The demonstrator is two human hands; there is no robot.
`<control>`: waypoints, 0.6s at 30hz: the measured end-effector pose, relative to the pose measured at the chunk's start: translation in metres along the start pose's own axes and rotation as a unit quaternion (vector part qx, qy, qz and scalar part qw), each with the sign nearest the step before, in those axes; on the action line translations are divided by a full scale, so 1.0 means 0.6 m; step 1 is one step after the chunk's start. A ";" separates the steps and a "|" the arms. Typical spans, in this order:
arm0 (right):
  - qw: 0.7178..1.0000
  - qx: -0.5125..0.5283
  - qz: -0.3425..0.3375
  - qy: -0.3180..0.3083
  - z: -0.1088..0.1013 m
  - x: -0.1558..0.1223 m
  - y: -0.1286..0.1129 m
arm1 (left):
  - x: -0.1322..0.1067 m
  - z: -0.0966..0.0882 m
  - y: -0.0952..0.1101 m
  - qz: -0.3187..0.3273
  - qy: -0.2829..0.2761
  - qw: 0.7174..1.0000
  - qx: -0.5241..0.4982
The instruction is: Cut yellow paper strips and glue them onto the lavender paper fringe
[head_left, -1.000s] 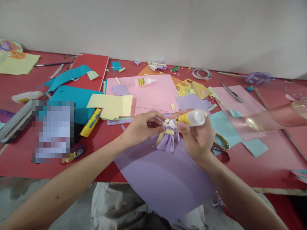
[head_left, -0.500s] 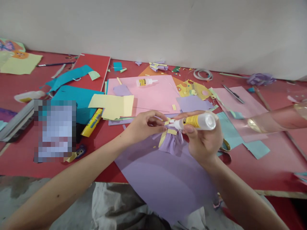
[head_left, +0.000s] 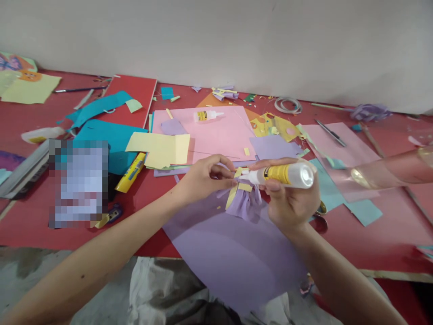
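Note:
My right hand (head_left: 292,198) is closed around a glue bottle (head_left: 284,175) with a yellow label, tilted so its white nozzle points left. The nozzle meets the top of a gathered purple and yellow paper piece (head_left: 243,201); whether glue is flowing I cannot see. My left hand (head_left: 211,178) pinches the upper left edge of that paper piece between thumb and fingers. Below both hands a large purple sheet (head_left: 233,253) hangs over the table's front edge. A second glue bottle (head_left: 206,116) lies on a pink sheet (head_left: 216,135) behind them.
To the left are a blurred-out screen (head_left: 81,185), a yellow glue stick (head_left: 131,172) and teal paper (head_left: 101,135). Scissors (head_left: 321,215) lie beside my right hand. Farther right are a pen (head_left: 330,133) and a clear bottle (head_left: 389,171). A wall stands behind the red table (head_left: 142,234).
The glue bottle and my right hand have shifted slightly right. My left hand keeps its pinch on the paper piece, and the table's contents look the same.

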State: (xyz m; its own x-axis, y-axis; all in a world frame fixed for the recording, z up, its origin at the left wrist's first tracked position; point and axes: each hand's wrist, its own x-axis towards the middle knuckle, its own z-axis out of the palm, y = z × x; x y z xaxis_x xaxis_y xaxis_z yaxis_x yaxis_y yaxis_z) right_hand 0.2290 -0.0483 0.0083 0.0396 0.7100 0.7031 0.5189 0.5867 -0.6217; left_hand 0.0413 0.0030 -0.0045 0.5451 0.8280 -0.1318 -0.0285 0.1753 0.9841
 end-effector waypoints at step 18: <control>0.999 -0.042 0.005 -0.032 0.000 -0.004 0.006 | 0.002 -0.002 -0.007 0.002 -0.002 0.999 0.035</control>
State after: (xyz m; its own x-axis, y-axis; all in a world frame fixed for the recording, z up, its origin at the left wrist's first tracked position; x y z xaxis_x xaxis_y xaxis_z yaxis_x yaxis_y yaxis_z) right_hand 0.2307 -0.0479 0.0042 -0.0087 0.7401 0.6725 0.5883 0.5476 -0.5950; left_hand 0.0409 0.0037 -0.0092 0.5492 0.8259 -0.1277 0.0284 0.1343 0.9905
